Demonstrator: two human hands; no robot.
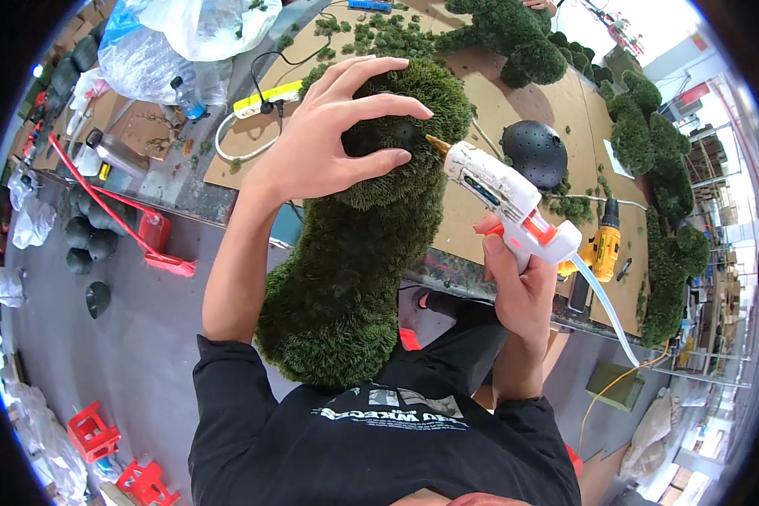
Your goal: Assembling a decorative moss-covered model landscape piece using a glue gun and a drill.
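Left hand (pixel 333 139) spread wide over the upper end of a green moss-covered form (pixel 358 244), fingers (pixel 371 72) splayed and arched, thumb pressed against the moss beside a dark bare patch (pixel 388 135); not closed around anything, only pressing on the surface. Left forearm bare, rising steeply from a black sleeve at the lower edge. Right hand (pixel 514 282) clamped around the grip of a white glue gun (pixel 506 198) with an orange trigger, wrist bent upward, brass nozzle aimed left at the bare patch and almost touching it. Moss form propped upright between body and tabletop (pixel 481 93), lower end resting against the chest. Farther back on the brown tabletop: a black dimpled dome (pixel 534 152), a yellow drill (pixel 603 244), other green moss figures (pixel 506 38).
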